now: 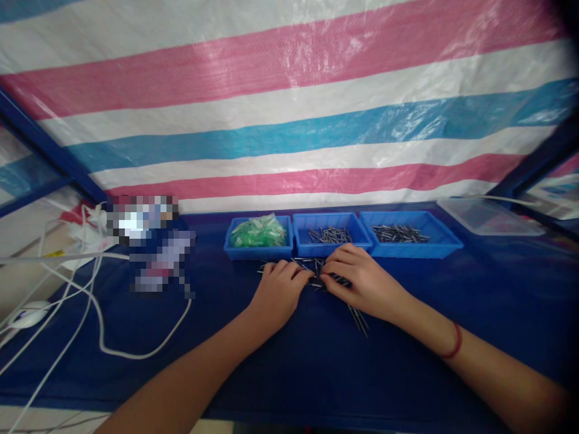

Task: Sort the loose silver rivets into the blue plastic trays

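Leftmost, white cables trailed across the blue-covered table. Further in, a row of three blue trays stood along the back edge; the first tray was full of green plastic pieces.

Just in front of it lay the left hand, palm down, fingers curled, their tips at the left edge of a small heap of loose metal pins. Whether it pinched a pin could not be told.

The heap lay on the cloth between the two hands and just short of the middle tray, which held more pins. The pins pointed every way, most roughly across the table.

The right hand rested palm down on the heap's right side, fingers bent over several pins, so it covered more of the heap than the left; a firm grip could not be made out. A few stray pins lay lengthwise toward the person below its wrist, which wore a red band.

The third tray also held pins, and a clear plastic container sat at the far right.
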Demonstrator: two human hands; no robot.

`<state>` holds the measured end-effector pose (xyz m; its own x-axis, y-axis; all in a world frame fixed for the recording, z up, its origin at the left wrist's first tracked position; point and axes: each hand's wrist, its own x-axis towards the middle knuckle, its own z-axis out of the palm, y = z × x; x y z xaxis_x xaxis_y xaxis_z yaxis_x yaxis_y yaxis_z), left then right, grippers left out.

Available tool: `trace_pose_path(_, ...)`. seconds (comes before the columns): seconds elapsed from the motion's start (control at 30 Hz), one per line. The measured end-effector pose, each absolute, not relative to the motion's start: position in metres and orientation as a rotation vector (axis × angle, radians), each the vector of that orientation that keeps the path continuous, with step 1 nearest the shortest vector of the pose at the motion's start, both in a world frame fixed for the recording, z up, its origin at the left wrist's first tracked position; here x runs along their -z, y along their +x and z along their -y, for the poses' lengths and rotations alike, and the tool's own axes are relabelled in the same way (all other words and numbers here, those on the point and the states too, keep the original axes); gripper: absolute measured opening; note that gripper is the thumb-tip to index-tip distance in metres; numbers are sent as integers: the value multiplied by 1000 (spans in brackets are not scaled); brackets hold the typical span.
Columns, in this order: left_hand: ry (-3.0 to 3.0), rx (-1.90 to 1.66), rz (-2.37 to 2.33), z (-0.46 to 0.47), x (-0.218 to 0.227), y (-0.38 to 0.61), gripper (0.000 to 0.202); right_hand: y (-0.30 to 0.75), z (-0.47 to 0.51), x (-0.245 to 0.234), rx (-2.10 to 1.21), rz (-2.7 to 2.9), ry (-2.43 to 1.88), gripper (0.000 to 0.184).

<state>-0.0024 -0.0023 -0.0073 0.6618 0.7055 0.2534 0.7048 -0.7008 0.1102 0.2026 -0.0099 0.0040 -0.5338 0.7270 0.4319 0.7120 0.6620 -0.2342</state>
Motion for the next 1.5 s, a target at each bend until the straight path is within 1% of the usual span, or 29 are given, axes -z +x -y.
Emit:
trace_pose_path(0.13,2676,-743,-1160,4,3,-1,24,199,11,-2,-124,2341,-1090,8)
trace_pose_path(0.27,2323,-1117,-988,10,-3,4,25,191,17,-2,-306,2252,-985,11)
trace_pose_path(0.37,2195,-1222,-953,14,-4,7,23,185,21,-2,-443,2171,-915,8)
trace_pose_path(0.43,2180,-1223,-966,16,-4,7,22,181,23,-2,-519,2118,-890,7)
trace_pose_path(0.63,2150,-1192,-995,15,-4,6,24,179,23,0,-669,1968,-921,12)
trace_pose_path(0.73,2137,-1173,-1001,13,-5,6,24,179,24,-1,-663,1951,-944,13)
trace_pose_path(0.87,2118,-1147,-1020,11,-5,7,10,179,26,-3,-618,1932,-979,10)
trace_pose_path(1.03,2080,-1148,-1037,11,-7,7,10,180,25,-4,-667,1923,-968,8)
trace_pose_path(1.23,2087,-1165,-966,12,-11,7,10,181,23,-3,-738,1935,-939,16)
trace_pose_path(1.4,2110,-1243,-954,11,-12,6,11,186,21,-4,-730,1850,-989,13)
trace_pose_path(1.5,2127,-1229,-978,10,-11,5,12,188,20,-5,-742,1779,-1022,16)
